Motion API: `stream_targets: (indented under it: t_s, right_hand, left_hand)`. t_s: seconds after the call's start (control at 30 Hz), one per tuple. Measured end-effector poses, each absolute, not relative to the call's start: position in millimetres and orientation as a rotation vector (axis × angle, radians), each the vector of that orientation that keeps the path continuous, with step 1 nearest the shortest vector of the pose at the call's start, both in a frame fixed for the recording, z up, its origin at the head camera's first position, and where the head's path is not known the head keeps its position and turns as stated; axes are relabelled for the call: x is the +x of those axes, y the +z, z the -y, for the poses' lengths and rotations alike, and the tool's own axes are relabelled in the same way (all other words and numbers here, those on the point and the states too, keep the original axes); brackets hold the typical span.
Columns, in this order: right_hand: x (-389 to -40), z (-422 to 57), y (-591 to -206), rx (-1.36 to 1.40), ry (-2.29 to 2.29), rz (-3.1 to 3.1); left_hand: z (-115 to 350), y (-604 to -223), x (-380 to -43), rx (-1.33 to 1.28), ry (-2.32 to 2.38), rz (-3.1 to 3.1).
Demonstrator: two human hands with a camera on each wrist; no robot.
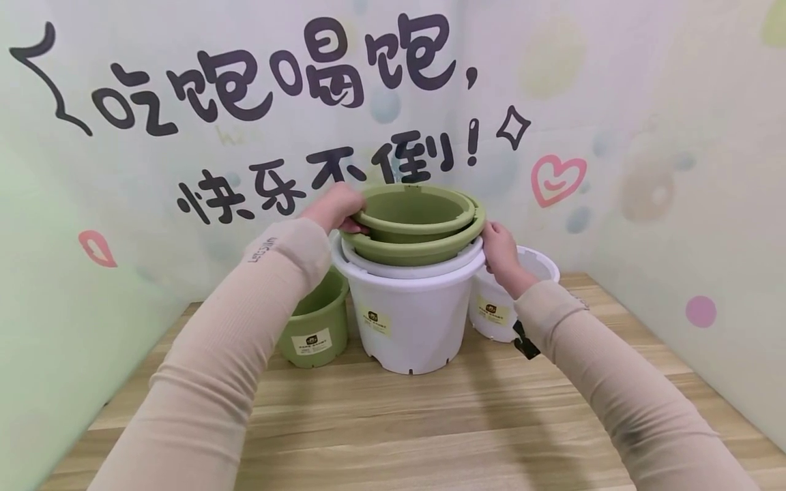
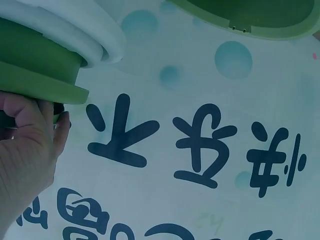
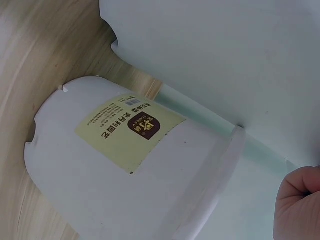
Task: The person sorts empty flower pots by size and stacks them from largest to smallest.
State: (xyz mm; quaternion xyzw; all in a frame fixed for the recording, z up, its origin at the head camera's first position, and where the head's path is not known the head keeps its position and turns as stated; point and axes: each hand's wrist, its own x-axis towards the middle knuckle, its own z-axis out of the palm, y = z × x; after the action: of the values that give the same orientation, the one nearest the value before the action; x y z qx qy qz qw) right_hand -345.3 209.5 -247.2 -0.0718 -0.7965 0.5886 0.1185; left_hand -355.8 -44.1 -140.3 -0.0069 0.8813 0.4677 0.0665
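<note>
A stack of flower pots stands in the middle of the head view. At its bottom is a large white pot, with a second white pot's rim inside it. Two green pots are nested above: a larger one, its rim over the white rims, and a smaller inner green pot, tilted. My left hand grips the green rims at the left; in the left wrist view the left hand has its fingers at the green rim. On the right, my right hand grips the larger green pot's rim.
A small green pot with a label stands left of the stack, partly behind the left sleeve. Behind the right hand is a smaller white pot with a label. The wooden table meets printed walls at the back and sides.
</note>
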Motion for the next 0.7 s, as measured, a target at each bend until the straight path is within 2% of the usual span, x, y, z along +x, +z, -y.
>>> stream_targets:
  t_s: [0.23,0.4,0.7]
  right_hand:
    - [-345.7,-208.9,-246.9,-0.207,1.707,2.336]
    - [-347.4,-207.8,-248.0,-0.219,1.706,2.322]
    - [-347.7,-208.3,-248.6,-0.220,1.699,2.320]
  left_hand:
    - [49.3,-145.0,-358.6,0.081,1.158,-2.901]
    - [50.6,-150.3,-357.2,0.204,0.758,-3.150]
    - [44.4,-152.8,-360.4,0.212,0.320,-3.217]
